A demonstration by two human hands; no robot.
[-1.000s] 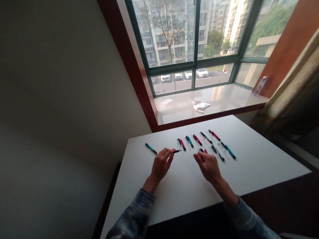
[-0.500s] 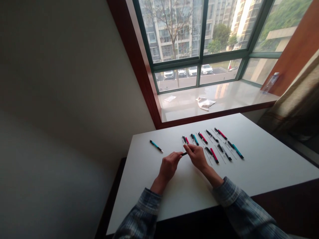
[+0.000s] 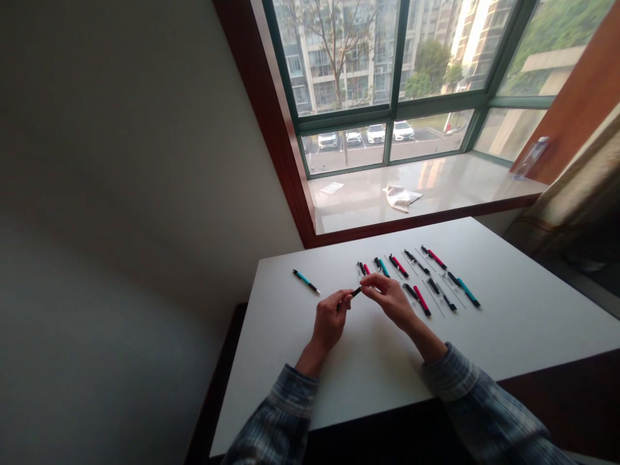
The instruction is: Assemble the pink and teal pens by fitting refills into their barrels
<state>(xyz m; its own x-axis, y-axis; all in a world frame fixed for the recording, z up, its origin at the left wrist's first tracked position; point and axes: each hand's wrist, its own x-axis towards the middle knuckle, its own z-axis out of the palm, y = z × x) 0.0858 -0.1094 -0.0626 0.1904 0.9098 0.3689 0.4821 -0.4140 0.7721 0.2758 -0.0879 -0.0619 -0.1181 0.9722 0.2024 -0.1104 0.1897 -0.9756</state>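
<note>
My left hand (image 3: pixel 330 321) pinches a slim black pen part (image 3: pixel 356 292) above the white table (image 3: pixel 523 316). My right hand (image 3: pixel 390 300) is right beside it, its closed fingertips at the far end of that part; whether they grip it is hard to tell. Left of my hands lies a lone teal-and-black pen (image 3: pixel 306 281). Two loose rows of pens stretch to the right, including a red-and-black pen (image 3: pixel 422 300) and a teal-and-black pen (image 3: pixel 464 292). Thin, faint items lie among them.
Behind the table is a pale window sill (image 3: pixel 426 187) holding a crumpled cloth (image 3: pixel 402 197), a sheet of paper (image 3: pixel 332 188) and a clear bottle (image 3: pixel 530 157). A curtain (image 3: pixel 571 206) hangs at the right, and a wall rises at the left.
My hands have come together at the black part, the right hand moving left from above the pen rows. The view has shifted slightly, and the lone teal pen lies apart from my left hand.
</note>
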